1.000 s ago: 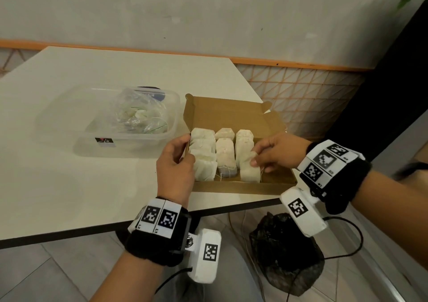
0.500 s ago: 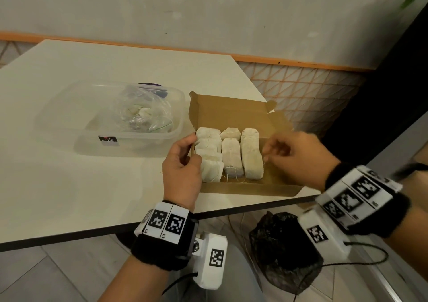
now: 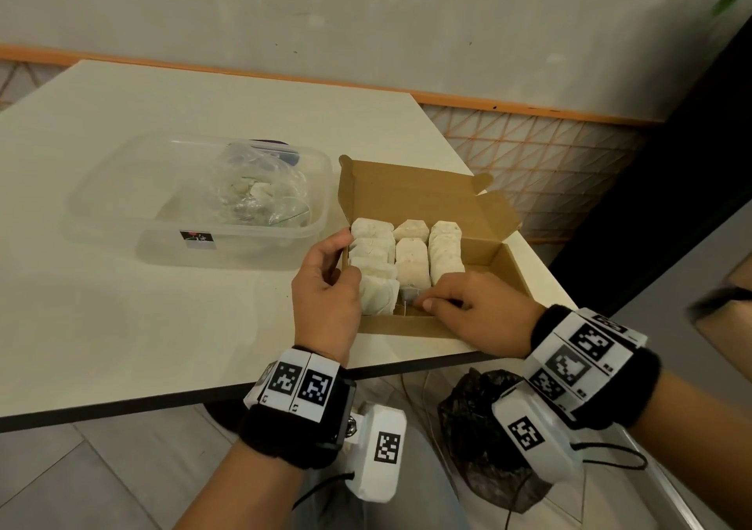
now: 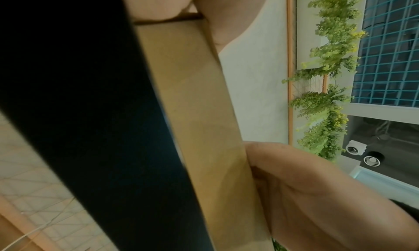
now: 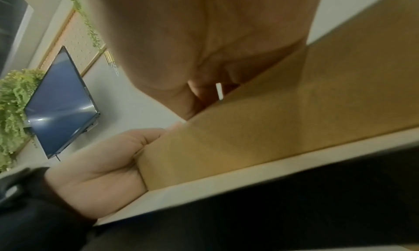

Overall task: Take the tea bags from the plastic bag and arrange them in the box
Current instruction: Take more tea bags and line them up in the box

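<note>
An open brown cardboard box (image 3: pixel 415 196) sits at the table's near right corner. White tea bags (image 3: pixel 411 261) fill it in three columns. My left hand (image 3: pixel 344 261) grips the box's left wall, thumb on the rim and fingers curled by the front-left bag. My right hand (image 3: pixel 423 301) reaches over the near wall and pinches the small white tag (image 5: pixel 219 90) of the middle column's front tea bag. The crumpled clear plastic bag (image 3: pixel 252 196) with a few tea bags lies to the left. Both wrist views show the box wall (image 4: pixel 204 111) (image 5: pixel 294 111) close up.
The plastic bag lies inside a clear plastic tub (image 3: pixel 122 188) left of the box. The white table (image 3: pixel 162 326) ends just in front of the box. A black bag (image 3: pixel 480 428) sits on the floor under the corner. A wall stands behind.
My right hand left the right column, drew back, then came in at the near end of the middle column and pinched the tag. My left hand stayed on the box.
</note>
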